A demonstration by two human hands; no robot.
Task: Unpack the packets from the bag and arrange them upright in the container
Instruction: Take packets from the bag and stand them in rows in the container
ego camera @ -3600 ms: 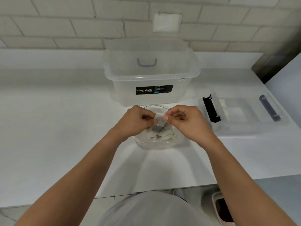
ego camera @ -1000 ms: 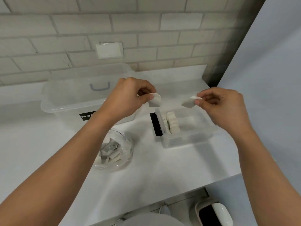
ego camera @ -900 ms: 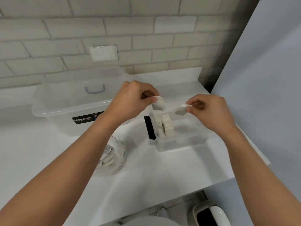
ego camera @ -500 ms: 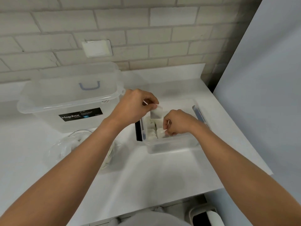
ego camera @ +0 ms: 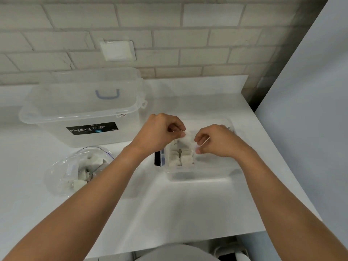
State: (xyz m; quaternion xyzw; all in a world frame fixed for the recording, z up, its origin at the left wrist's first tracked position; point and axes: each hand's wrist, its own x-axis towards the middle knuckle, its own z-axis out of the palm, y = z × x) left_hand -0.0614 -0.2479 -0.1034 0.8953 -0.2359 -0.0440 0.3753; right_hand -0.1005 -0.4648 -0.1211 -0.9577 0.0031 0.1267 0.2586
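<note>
My left hand [ego camera: 160,133] pinches a small white packet [ego camera: 185,141] by its top corner, just above the small clear container [ego camera: 199,175]. The curled fingertips of my right hand [ego camera: 218,142] meet that packet's right edge; the contact is blurred. Below them, several white packets [ego camera: 176,157] stand upright in rows at the container's left end. The clear plastic bag [ego camera: 62,172] lies open on the counter to the left, with several packets [ego camera: 82,176] still loose inside it.
A large clear Megabox tub [ego camera: 82,112] stands behind the bag against the brick wall. The small container's black-edged lid [ego camera: 157,157] sits along its left side. A grey panel [ego camera: 310,110] closes off the right. The white counter's front edge [ego camera: 188,240] runs below my arms.
Both hands carried packets from the bag to the small container. My right hand lowered its packet into the rows, then rose to meet the packet my left hand holds.
</note>
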